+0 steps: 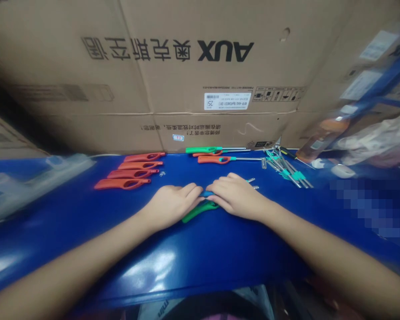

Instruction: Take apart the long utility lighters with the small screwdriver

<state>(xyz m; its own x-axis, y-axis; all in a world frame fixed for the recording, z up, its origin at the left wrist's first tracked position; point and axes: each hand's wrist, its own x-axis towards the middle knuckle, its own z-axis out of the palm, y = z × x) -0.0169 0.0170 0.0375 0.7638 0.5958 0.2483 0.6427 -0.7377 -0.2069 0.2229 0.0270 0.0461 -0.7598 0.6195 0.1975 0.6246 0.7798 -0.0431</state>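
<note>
My left hand [173, 202] and my right hand [235, 194] meet over a green lighter handle [196, 211] lying on the blue table [186, 253]. Both hands press down with fingers closed around it. A bit of blue plastic [206, 194] shows between the fingertips, and thin metal rods [253, 183] stick out past my right hand. Most of the piece is hidden under my hands.
Several orange lighter handles [130, 174] lie in a row at the left. Assembled green and orange lighters [216, 154] lie at the back, beside a pile of metal tubes with teal ends [286, 168]. A large cardboard box [173, 75] walls the back. Clear bags [36, 182] sit far left.
</note>
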